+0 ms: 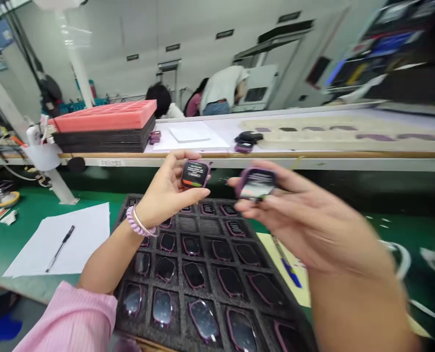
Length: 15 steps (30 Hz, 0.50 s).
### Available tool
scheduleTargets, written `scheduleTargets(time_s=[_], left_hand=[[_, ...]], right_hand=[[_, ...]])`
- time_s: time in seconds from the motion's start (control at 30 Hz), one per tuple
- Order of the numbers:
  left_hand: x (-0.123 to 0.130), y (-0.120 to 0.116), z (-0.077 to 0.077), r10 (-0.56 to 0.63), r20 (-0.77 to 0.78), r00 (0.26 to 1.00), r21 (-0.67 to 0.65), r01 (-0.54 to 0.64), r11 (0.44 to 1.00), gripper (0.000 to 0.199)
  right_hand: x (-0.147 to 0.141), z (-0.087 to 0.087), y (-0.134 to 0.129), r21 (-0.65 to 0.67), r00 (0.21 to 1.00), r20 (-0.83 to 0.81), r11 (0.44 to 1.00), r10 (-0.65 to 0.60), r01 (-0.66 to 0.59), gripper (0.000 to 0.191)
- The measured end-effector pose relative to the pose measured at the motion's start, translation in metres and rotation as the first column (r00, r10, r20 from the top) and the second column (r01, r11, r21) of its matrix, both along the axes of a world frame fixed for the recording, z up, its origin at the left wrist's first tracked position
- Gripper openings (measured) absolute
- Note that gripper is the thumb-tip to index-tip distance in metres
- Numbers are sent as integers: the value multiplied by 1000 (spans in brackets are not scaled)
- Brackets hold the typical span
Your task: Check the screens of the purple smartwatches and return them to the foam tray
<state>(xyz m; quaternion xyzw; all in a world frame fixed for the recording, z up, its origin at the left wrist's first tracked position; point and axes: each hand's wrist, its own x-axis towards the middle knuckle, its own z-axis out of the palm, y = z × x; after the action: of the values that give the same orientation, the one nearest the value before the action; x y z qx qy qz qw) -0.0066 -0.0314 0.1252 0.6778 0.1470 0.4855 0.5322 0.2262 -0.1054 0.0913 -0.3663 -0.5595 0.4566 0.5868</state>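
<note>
My left hand [169, 188] holds a small square purple-framed device [195, 174] by its edges, its dark screen lit with white text and an orange-green strip. In my right hand [294, 210], blurred by motion, is a similar purple-framed device [257, 184] with text and a bright reflection on its screen. Both are held up side by side, apart, above the far part of a black foam tray [181, 303]. Rows of purple-framed, dark-screened pieces lie in the tray's compartments; two compartments near the far side hold none.
White paper with a pen [60, 248] lies left; yellow paper [303, 281] with a blue pen lies right. Behind, a shelf edge [210, 162] carries stacked red and black foam trays [103, 122], dark devices [247, 141] and a pale tray [313, 139]. People are beyond.
</note>
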Motion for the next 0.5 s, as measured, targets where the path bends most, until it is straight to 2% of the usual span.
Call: scheduleTargets(time_s=[0.13, 0.3, 0.5], left_hand=[[23, 6, -17, -6, 10, 1000, -88, 7, 996, 62], [25, 10, -21, 23, 2, 1000, -84, -22, 996, 56], [28, 13, -26, -19, 2, 1000, -89, 19, 996, 56]], right_hand=[[-14, 5, 16, -94, 980, -189, 992, 62, -81, 58], [-22, -3, 24, -50, 980, -183, 995, 76, -86, 55], [-22, -6, 27, -14, 973, -222, 997, 68, -73, 55]])
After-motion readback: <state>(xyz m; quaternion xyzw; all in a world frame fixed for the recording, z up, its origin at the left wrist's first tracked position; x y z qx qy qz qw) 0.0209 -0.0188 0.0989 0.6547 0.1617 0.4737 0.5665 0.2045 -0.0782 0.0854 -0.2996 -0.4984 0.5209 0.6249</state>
